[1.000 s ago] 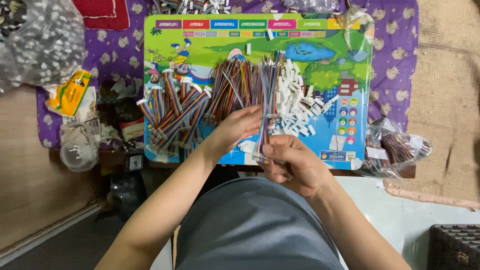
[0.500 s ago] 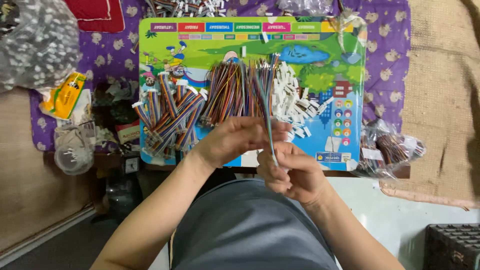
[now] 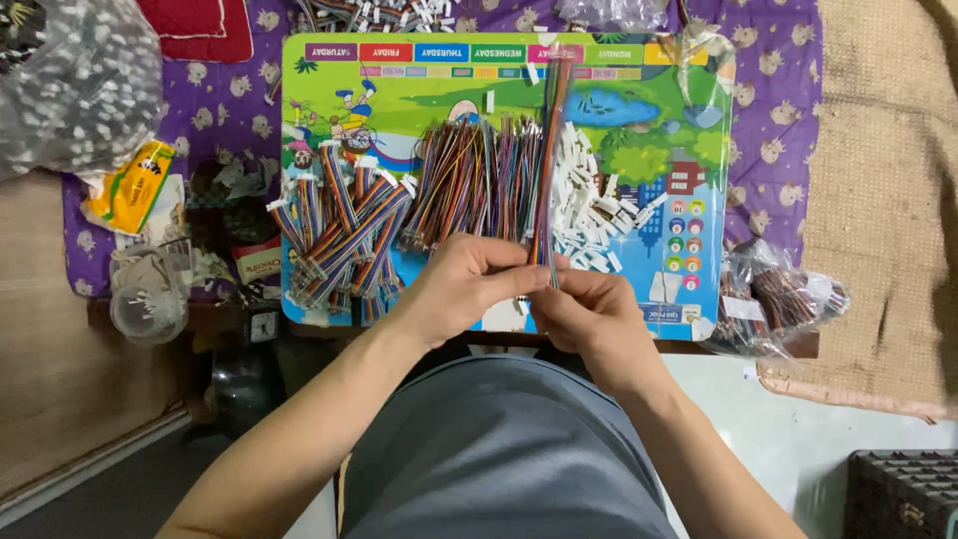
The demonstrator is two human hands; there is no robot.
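Note:
A thin bundle of multicoloured wires point(image 3: 550, 160) stretches away from me over a colourful cartoon board point(image 3: 659, 110). My left hand point(image 3: 461, 284) and my right hand point(image 3: 589, 314) meet at its near end, both pinching it by the fingertips. On the board lie a heap of loose coloured wires point(image 3: 469, 185), a pile of rainbow ribbon cables with white plugs point(image 3: 339, 230) to the left, and a pile of small white connectors point(image 3: 594, 215) to the right.
A purple patterned cloth point(image 3: 220, 110) covers the low table. At left are a clear bag of white parts point(image 3: 70, 80), a yellow packet point(image 3: 130, 185) and a plastic cup point(image 3: 150, 304). A bag of wires point(image 3: 783, 299) lies right; a dark crate point(image 3: 903, 494) bottom right.
The wire bundle has swung from leaning left to pointing nearly straight away. Both hands have closed in together at its near end, just above the board's edge.

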